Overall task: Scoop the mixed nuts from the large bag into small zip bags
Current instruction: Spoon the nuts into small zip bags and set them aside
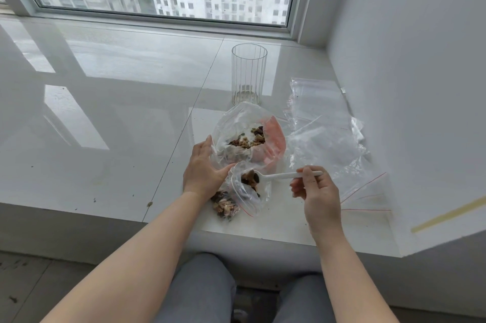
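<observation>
Hands (right pinching spoon) over bag

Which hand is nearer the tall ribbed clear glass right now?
Left. The left hand holds the bags just below the tall ribbed clear glass; the right hand is lower and further right, pinching the white plastic spoon.
</observation>
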